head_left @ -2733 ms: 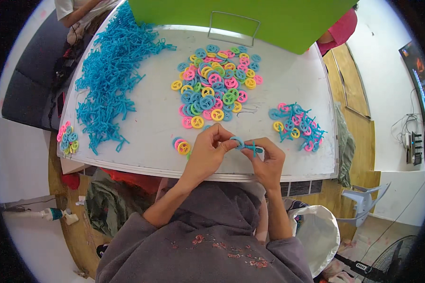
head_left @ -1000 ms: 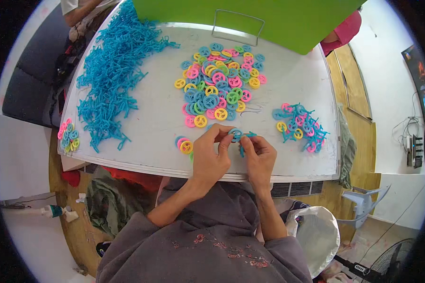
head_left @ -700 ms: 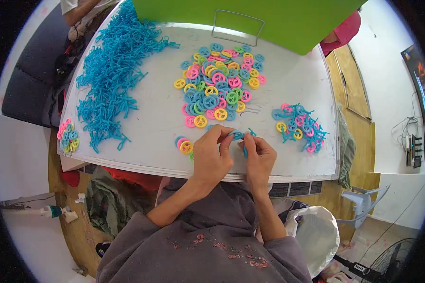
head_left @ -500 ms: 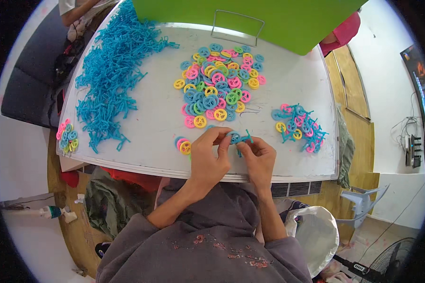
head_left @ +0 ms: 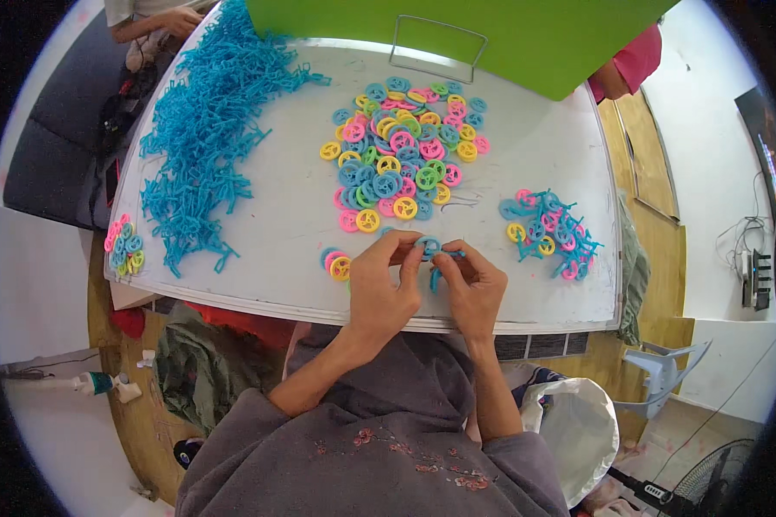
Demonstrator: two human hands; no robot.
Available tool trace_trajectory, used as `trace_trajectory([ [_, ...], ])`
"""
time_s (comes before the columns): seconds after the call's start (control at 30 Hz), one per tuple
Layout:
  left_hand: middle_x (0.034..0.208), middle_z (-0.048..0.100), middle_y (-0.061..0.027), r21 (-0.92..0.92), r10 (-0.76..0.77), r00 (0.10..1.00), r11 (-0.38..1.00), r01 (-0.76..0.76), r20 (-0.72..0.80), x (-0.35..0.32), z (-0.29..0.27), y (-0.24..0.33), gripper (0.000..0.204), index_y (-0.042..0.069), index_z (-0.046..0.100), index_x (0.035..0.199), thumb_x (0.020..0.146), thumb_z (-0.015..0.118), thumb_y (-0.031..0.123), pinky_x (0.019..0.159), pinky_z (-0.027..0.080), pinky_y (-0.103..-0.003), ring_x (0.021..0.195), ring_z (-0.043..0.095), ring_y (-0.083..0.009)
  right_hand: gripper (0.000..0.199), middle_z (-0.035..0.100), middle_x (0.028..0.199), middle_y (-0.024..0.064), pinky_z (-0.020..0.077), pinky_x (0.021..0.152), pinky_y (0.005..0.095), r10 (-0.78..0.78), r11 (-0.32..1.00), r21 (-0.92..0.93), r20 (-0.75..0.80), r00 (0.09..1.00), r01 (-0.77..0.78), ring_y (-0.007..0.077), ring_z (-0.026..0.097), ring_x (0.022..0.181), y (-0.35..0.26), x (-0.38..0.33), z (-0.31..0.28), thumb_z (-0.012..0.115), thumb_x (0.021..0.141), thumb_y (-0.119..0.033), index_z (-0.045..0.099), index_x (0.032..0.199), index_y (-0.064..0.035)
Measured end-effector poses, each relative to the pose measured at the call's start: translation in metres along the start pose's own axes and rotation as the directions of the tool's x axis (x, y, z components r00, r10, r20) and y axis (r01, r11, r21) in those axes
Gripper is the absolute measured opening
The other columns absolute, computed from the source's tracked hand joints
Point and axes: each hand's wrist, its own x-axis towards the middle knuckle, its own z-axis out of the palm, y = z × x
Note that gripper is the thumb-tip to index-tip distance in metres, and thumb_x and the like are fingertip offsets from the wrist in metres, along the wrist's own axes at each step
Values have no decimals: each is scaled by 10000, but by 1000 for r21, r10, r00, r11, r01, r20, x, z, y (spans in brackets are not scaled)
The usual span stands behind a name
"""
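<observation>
Close to the table's near edge, my left hand (head_left: 383,280) pinches a small blue plastic wheel (head_left: 428,247) between thumb and fingertips. My right hand (head_left: 472,289) is closed on a thin blue plastic frame piece (head_left: 435,277), pressed up against the wheel; its end sticks out below the fingers. Just left of my left hand lie a few loose wheels (head_left: 340,268) in yellow, pink and blue. Beyond both hands spreads a pile of coloured wheels (head_left: 388,164). My fingers hide where the wheel and the frame piece meet.
A long heap of blue frame pieces (head_left: 203,129) covers the table's left side. Frames with wheels (head_left: 552,237) lie in a pile at right, and more wheels (head_left: 125,247) at the left corner. A green panel (head_left: 457,34) stands at the back. Other people are at the far corners.
The blue frame piece has turned in my right fingers and sits closer against the wheel. Both hands stay in nearly the same place.
</observation>
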Motion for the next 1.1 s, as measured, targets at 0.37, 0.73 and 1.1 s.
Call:
trace_trajectory([
  [0.37, 806, 673, -155, 88, 120, 990, 990, -112, -81, 3, 7, 2, 110, -30, 618, 944, 837, 607, -6, 634, 525, -320, 714, 687, -249, 129, 659, 751, 11, 448, 593, 203, -4, 1000, 11, -9, 1000, 4, 38, 550, 681, 0, 0, 2, 658, 884, -106, 655, 918, 19],
  [0.73, 827, 677, -157, 232, 40, 999, 972, -43, 17, 6, -1, -3, 140, -40, 612, 1003, 889, 578, 33, 676, 520, -316, 752, 684, -210, 98, 656, 803, 20, 473, 663, 202, -35, 994, -105, -79, 996, 27, 57, 588, 745, 6, -3, 7, 687, 842, -21, 672, 925, 28],
  [1.1, 867, 663, -140, 65, 90, 989, 993, -98, 117, 9, -15, -14, 159, -37, 613, 1007, 881, 518, -49, 684, 518, -303, 764, 662, -196, 191, 704, 866, 103, 520, 778, 270, -160, 977, -124, 116, 980, 175, 128, 652, 835, -2, 4, -11, 649, 819, 34, 681, 1006, 17],
])
